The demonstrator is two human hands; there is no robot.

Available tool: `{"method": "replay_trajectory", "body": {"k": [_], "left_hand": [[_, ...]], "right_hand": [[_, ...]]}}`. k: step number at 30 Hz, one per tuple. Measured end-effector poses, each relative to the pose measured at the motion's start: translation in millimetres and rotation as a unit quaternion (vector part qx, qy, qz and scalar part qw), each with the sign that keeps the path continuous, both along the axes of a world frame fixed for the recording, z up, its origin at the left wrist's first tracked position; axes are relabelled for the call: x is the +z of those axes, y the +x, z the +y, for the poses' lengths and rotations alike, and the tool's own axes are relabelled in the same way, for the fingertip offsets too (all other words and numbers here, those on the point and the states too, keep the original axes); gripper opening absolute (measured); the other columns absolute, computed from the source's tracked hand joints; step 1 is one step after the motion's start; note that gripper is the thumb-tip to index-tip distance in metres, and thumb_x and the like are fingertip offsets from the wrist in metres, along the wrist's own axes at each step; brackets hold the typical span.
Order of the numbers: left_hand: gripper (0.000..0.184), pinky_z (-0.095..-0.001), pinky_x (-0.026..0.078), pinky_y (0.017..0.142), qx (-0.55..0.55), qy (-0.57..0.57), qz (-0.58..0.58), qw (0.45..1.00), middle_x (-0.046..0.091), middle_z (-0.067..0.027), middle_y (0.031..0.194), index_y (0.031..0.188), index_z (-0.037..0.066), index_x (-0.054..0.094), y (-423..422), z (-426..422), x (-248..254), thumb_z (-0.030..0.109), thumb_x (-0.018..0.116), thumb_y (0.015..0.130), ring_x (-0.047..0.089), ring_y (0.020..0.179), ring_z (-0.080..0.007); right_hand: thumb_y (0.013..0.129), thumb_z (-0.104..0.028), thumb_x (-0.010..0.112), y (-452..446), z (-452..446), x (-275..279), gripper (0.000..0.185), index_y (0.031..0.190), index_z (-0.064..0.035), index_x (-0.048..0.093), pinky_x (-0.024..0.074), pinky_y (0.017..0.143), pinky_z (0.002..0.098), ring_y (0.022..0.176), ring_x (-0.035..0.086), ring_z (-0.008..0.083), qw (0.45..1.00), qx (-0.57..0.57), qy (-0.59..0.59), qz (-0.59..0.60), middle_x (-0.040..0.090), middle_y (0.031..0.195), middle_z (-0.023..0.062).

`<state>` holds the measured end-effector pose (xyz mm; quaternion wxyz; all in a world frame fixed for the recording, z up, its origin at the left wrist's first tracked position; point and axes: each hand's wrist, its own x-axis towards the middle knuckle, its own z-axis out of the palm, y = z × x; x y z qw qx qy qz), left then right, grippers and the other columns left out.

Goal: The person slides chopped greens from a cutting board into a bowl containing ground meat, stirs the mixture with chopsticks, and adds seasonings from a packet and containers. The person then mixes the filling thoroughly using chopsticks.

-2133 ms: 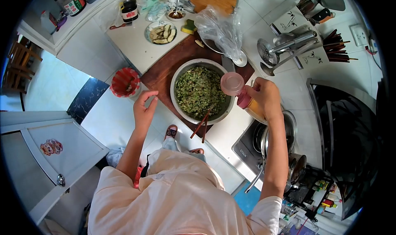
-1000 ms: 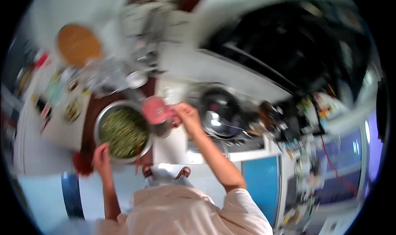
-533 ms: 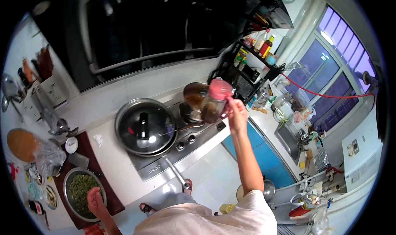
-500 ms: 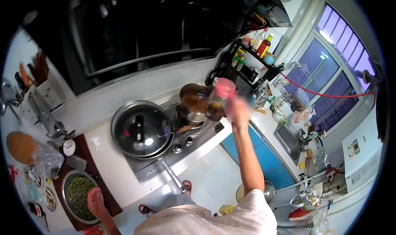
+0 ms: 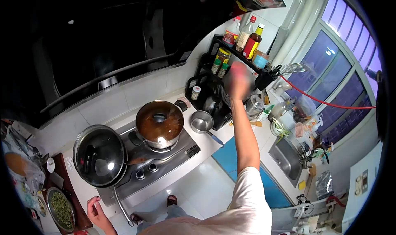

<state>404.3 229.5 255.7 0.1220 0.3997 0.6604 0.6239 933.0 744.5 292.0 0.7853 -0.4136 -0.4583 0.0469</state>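
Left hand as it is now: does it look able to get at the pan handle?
Probably yes: the left hand looks empty, and the pan handle juts past the stove edge beside it, with nothing visible between them. The height gap is hard to judge.

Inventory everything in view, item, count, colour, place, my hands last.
Range hood: one, black, across top
Stove: one, steel, below hood
Lidded wok: one, dark, stove's left burner
Lidded pot: one, steel, stove's right burner
Saucepan: one, steel, right of stove
Rack: one, black, counter corner
Bottles: three, mixed colours, rack's top
Sink: one, grey, right
Window: one, purplish, upper right
Cord: one, red, across window
Basin of greens: one, silver, lower left
Board: one, brown, under basin
Clutter: many, mixed, left edge and around sink
Left hand: one, half-curled, lower left
Right hand: one, blurred, before rack
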Motion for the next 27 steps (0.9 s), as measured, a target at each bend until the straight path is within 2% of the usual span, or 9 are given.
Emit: {"method": "replay_trajectory", "body": {"k": [1, 4, 7, 10, 11, 14, 21, 25, 27], "left_hand": [[0.012, -0.027, 0.043, 0.084, 0.012, -0.006, 0.01, 1.0, 0.059, -0.0098, 0.093, 0.099, -0.005, 0.058, 7, 4, 3, -0.002, 0.05, 0.092, 0.056, 0.089, -0.0164], [0.012, -0.0266, 0.042, 0.085, 0.03, -0.006, 0.034, 0.999, 0.059, -0.009, 0.094, 0.101, -0.005, 0.057, 16, 18, 3, 0.0, 0.048, 0.094, 0.056, 0.089, -0.0155], [0.012, -0.0263, 0.042, 0.084, 0.035, -0.013, 0.037, 0.999, 0.059, -0.0088, 0.093, 0.101, -0.005, 0.057, 30, 36, 6, 0.001, 0.049, 0.094, 0.055, 0.089, -0.0149], [0.017, -0.0304, 0.046, 0.085, 0.044, -0.065, 0.074, 0.994, 0.064, -0.0128, 0.098, 0.104, -0.006, 0.061, 56, 48, 24, 0.004, 0.058, 0.091, 0.059, 0.089, -0.0206], [0.018, -0.0298, 0.046, 0.085, 0.043, -0.084, 0.058, 0.994, 0.064, -0.0124, 0.099, 0.104, -0.007, 0.061, 63, 53, 27, 0.004, 0.057, 0.092, 0.059, 0.09, -0.0198], [0.012, -0.026, 0.042, 0.084, 0.016, -0.041, 0.026, 0.999, 0.059, -0.0089, 0.093, 0.099, -0.005, 0.057, 60, 66, -1, 0.001, 0.049, 0.094, 0.055, 0.087, -0.0148], [0.011, -0.0269, 0.044, 0.082, 0.004, -0.045, 0.023, 0.999, 0.059, -0.0098, 0.091, 0.098, -0.006, 0.059, 72, 75, -17, 0.001, 0.051, 0.093, 0.056, 0.085, -0.0159], [0.01, -0.0271, 0.044, 0.083, -0.002, -0.051, 0.023, 0.998, 0.059, -0.0096, 0.091, 0.097, -0.005, 0.059, 70, 73, -22, 0.001, 0.052, 0.093, 0.056, 0.086, -0.0157], [0.011, -0.0272, 0.044, 0.083, -0.012, -0.043, 0.018, 0.999, 0.059, -0.0097, 0.091, 0.098, -0.005, 0.059, 67, 74, -29, 0.001, 0.052, 0.093, 0.056, 0.086, -0.0158]], "right_hand": [[0.087, -0.01, 0.067, -1, 0, 14, 0.017, 0.087, -0.0074, 0.05, 0.0484, 0.061, 0.0221, 0.065, 0.061, 0.0109, 0.987, -0.098, 0.015, -0.124, 0.065, 0.075, 0.0064], [0.087, -0.009, 0.066, 22, 39, -1, 0.016, 0.085, -0.0066, 0.05, 0.0481, 0.062, 0.0225, 0.064, 0.061, 0.0109, 0.992, -0.049, 0.02, -0.112, 0.065, 0.074, 0.0063], [0.086, -0.007, 0.066, 35, 66, -18, 0.016, 0.084, -0.0059, 0.05, 0.0479, 0.063, 0.0227, 0.064, 0.06, 0.0108, 0.999, -0.018, -0.017, -0.045, 0.065, 0.074, 0.0056], [0.086, -0.007, 0.066, 47, 84, -29, 0.017, 0.083, -0.0056, 0.05, 0.0475, 0.063, 0.0225, 0.065, 0.06, 0.0106, 0.997, -0.028, -0.057, -0.04, 0.064, 0.073, 0.0052], [0.086, -0.007, 0.066, 50, 90, -33, 0.017, 0.083, -0.0056, 0.05, 0.0474, 0.063, 0.0224, 0.065, 0.06, 0.0105, 0.996, -0.03, -0.066, -0.044, 0.064, 0.073, 0.0051], [0.086, -0.007, 0.066, 50, 100, -37, 0.017, 0.083, -0.0055, 0.049, 0.047, 0.063, 0.0224, 0.065, 0.059, 0.0102, 0.999, -0.007, -0.047, -0.026, 0.062, 0.073, 0.0045], [0.087, -0.006, 0.065, 25, 89, -29, 0.017, 0.083, -0.0054, 0.048, 0.046, 0.062, 0.0224, 0.066, 0.057, 0.0096, 0.999, 0.016, -0.022, 0.04, 0.06, 0.072, 0.0035], [0.087, -0.008, 0.065, 37, 101, -50, 0.016, 0.084, -0.0052, 0.049, 0.0459, 0.062, 0.0227, 0.066, 0.057, 0.0095, 0.996, 0.033, -0.008, 0.088, 0.059, 0.073, 0.003], [0.087, -0.008, 0.065, 40, 112, -55, 0.016, 0.084, -0.0052, 0.05, 0.0459, 0.062, 0.0227, 0.066, 0.057, 0.0096, 0.998, -0.031, -0.003, 0.053, 0.059, 0.073, 0.003]]}}
